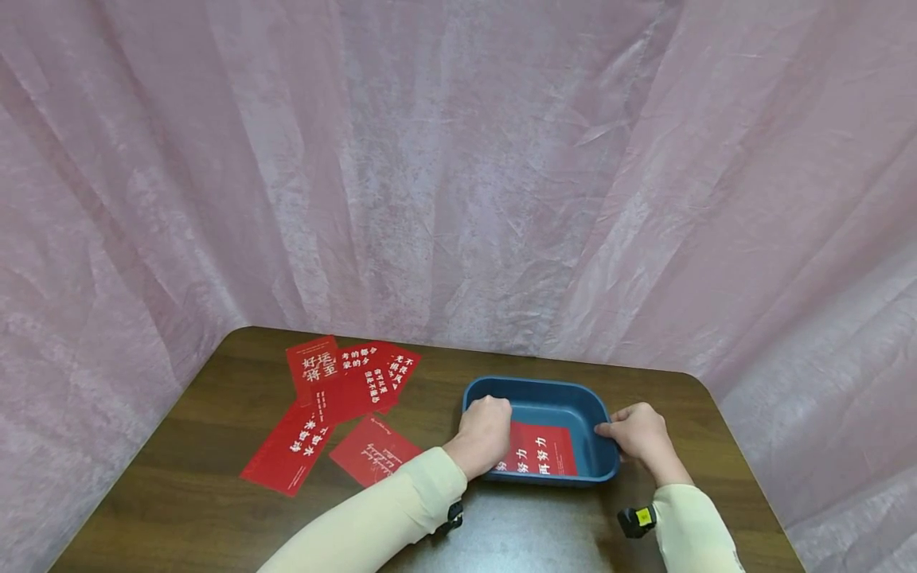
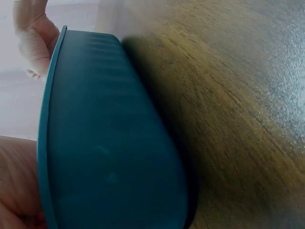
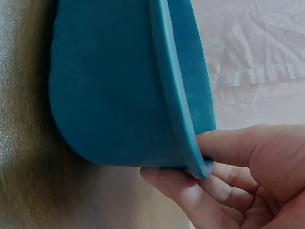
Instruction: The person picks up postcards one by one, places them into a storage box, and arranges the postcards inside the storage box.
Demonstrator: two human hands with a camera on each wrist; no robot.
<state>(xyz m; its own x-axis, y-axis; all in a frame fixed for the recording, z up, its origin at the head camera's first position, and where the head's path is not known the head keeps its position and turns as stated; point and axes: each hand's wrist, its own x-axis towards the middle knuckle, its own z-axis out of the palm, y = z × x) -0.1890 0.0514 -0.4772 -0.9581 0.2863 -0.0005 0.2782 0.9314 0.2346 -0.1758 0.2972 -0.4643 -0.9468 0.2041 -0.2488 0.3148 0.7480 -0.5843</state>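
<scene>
A blue rectangular bin [image 1: 550, 390] with rounded corners stands on the table. A red card [image 1: 559, 452] with white Chinese characters lies inside it, partly covered by my left hand [image 1: 485, 430]. That hand is bent over the left part of the bin, above the rim in the left wrist view; its fingertips are hidden, so I cannot see whether they hold the card. My right hand [image 1: 637, 434] pinches the bin's right rim, thumb inside and fingers outside, as the right wrist view shows.
Several red cards [image 1: 351, 398] with white writing overlap on the left of the wooden table [image 1: 179, 477]. One more red card [image 1: 376, 451] lies between them and the bin, partly behind the left sleeve. A pink curtain [image 1: 458, 199] hangs behind the table.
</scene>
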